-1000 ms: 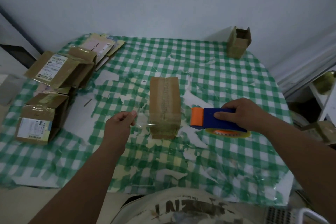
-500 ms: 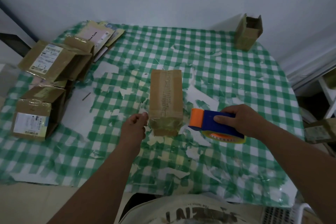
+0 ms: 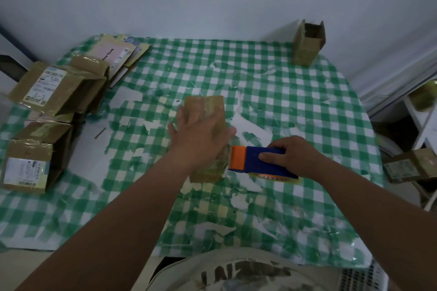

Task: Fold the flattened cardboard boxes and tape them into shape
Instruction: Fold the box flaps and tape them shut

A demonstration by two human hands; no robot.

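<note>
A long cardboard box [image 3: 208,111] lies in the middle of the worktop [image 3: 283,92], which is covered by a worn green-and-white checked cloth. Clear tape runs along the top of the box and wraps its near end. The left hand [image 3: 198,139] lies flat on top of the box, its grip open with the fingers straight and spread, pressing down on the taped surface. Just beside the box's near right corner, the right hand [image 3: 293,156] has its grip closed around a blue tape dispenser [image 3: 262,160] with an orange front; the dispenser rests on the cloth. At the left edge of the worktop sit several taped boxes [image 3: 49,92] with labels, and behind them a stack of flat cardboard [image 3: 115,54]. An open-topped small box [image 3: 307,45] stands upright at the far right corner by the wall.
</note>
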